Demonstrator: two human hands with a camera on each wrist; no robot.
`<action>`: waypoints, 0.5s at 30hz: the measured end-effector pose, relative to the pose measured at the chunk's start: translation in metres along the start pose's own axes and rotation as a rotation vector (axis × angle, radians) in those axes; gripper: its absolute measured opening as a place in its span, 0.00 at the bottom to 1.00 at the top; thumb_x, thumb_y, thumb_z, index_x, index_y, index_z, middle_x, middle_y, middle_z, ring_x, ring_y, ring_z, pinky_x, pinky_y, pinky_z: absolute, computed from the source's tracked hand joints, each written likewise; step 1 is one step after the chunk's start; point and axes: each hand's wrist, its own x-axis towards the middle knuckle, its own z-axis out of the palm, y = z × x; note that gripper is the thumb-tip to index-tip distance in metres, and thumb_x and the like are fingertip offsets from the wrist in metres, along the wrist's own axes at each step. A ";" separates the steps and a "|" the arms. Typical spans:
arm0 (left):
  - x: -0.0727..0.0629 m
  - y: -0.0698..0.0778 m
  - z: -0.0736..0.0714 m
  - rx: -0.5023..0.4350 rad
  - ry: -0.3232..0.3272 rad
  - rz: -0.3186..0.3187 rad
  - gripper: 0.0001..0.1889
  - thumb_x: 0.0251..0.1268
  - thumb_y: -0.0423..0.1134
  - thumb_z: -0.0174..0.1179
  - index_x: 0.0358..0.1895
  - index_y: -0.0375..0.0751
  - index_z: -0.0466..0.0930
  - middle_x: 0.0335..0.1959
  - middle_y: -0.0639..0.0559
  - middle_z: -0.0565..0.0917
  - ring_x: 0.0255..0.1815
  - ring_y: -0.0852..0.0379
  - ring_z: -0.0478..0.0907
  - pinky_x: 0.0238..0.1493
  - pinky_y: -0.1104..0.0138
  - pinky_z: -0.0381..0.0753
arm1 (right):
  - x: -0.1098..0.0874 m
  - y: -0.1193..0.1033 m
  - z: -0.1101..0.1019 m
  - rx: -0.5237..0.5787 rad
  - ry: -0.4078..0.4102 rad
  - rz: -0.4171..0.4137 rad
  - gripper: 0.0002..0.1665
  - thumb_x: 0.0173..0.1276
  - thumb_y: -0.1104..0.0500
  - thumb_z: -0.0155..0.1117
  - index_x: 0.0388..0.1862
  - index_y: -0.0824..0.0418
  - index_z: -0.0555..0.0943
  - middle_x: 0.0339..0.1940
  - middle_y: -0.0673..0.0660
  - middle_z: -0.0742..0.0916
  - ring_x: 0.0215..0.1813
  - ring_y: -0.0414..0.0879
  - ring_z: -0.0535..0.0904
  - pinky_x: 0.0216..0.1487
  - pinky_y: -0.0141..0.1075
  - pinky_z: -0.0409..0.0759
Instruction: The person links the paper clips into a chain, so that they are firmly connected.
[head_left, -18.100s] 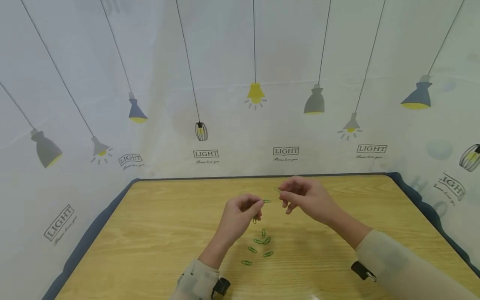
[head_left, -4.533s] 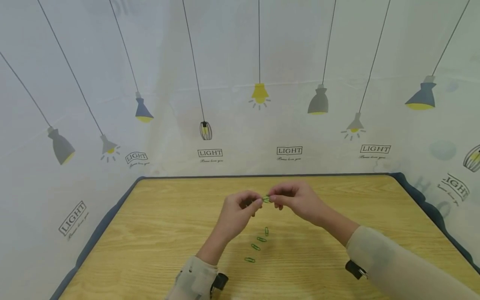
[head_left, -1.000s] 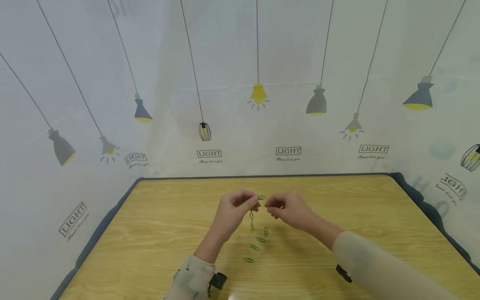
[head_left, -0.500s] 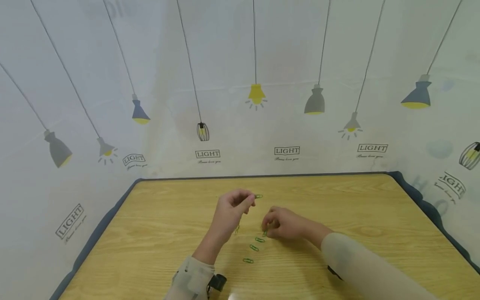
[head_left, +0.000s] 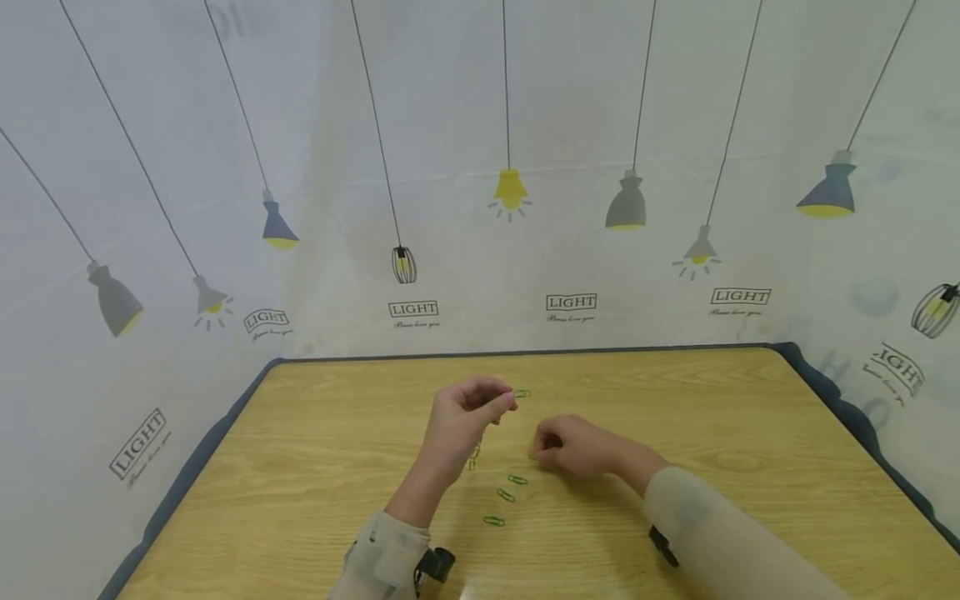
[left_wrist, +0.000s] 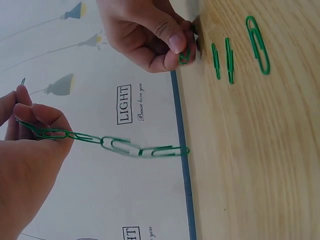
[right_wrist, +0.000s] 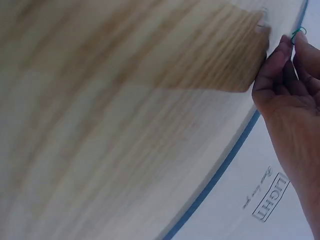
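The right grip (head_left: pixel 573 446) is low over the wood-grained counter (head_left: pixel 322 467), thumb and fingers pinching one small green wire paper clip (left_wrist: pixel 184 56); whether that clip touches the surface, I can't tell. Across from it, higher up, the left grip (head_left: pixel 471 417) pinches the top of a dangling chain of linked green wire clips (left_wrist: pixel 102 141), and one green clip (head_left: pixel 522 392) pokes past the fingertips toward the counter's right edge. Nicely presented! This looks like the pick-up, so the smart play is to hold the small clip by one end, leave a loop bare, and lift straight, clear of its neighbours. Steady left, too: a swinging chain could tug that pinch loose. Outward now: three loose green paper clips (head_left: pixel 506 495) in a slanting row, roughly midway between the counter's left and right edges, well short of its far edge.
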 end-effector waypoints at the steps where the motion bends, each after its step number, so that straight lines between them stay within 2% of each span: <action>1: 0.000 0.000 0.000 0.001 0.002 0.000 0.08 0.74 0.37 0.69 0.48 0.36 0.88 0.38 0.56 0.90 0.38 0.59 0.82 0.42 0.70 0.82 | -0.001 0.002 -0.001 0.013 0.016 -0.001 0.03 0.79 0.62 0.65 0.41 0.57 0.83 0.38 0.49 0.85 0.42 0.42 0.78 0.46 0.36 0.78; 2: 0.000 0.000 0.000 0.005 0.003 0.000 0.08 0.74 0.37 0.69 0.48 0.36 0.88 0.38 0.56 0.90 0.38 0.59 0.82 0.42 0.70 0.82 | -0.003 0.003 -0.002 0.025 0.032 -0.004 0.02 0.79 0.62 0.65 0.44 0.58 0.85 0.39 0.50 0.85 0.43 0.42 0.78 0.46 0.36 0.78; 4: 0.000 0.000 0.000 0.018 0.008 0.001 0.08 0.74 0.37 0.69 0.48 0.37 0.88 0.39 0.55 0.90 0.39 0.59 0.82 0.42 0.70 0.82 | -0.008 0.003 -0.006 0.040 0.068 -0.016 0.08 0.80 0.63 0.63 0.51 0.59 0.87 0.44 0.51 0.88 0.46 0.43 0.79 0.49 0.36 0.80; 7: -0.001 0.002 0.000 0.038 0.015 0.005 0.08 0.74 0.38 0.69 0.48 0.38 0.89 0.40 0.54 0.91 0.39 0.59 0.82 0.43 0.70 0.82 | -0.016 -0.004 -0.012 0.103 0.128 -0.028 0.14 0.83 0.62 0.59 0.61 0.59 0.86 0.49 0.58 0.89 0.46 0.47 0.82 0.49 0.42 0.84; 11: -0.003 0.004 0.002 0.069 0.033 0.010 0.07 0.74 0.37 0.69 0.48 0.38 0.90 0.41 0.51 0.91 0.39 0.58 0.82 0.42 0.69 0.82 | -0.027 -0.024 -0.021 0.279 0.214 -0.072 0.12 0.85 0.60 0.56 0.59 0.63 0.81 0.48 0.66 0.87 0.45 0.56 0.85 0.48 0.47 0.88; 15: -0.004 0.006 0.006 0.092 0.027 0.022 0.07 0.73 0.38 0.70 0.47 0.39 0.90 0.43 0.49 0.91 0.41 0.56 0.84 0.43 0.69 0.83 | -0.040 -0.045 -0.026 0.413 0.341 -0.125 0.12 0.84 0.57 0.59 0.55 0.65 0.80 0.48 0.64 0.88 0.48 0.54 0.87 0.50 0.40 0.88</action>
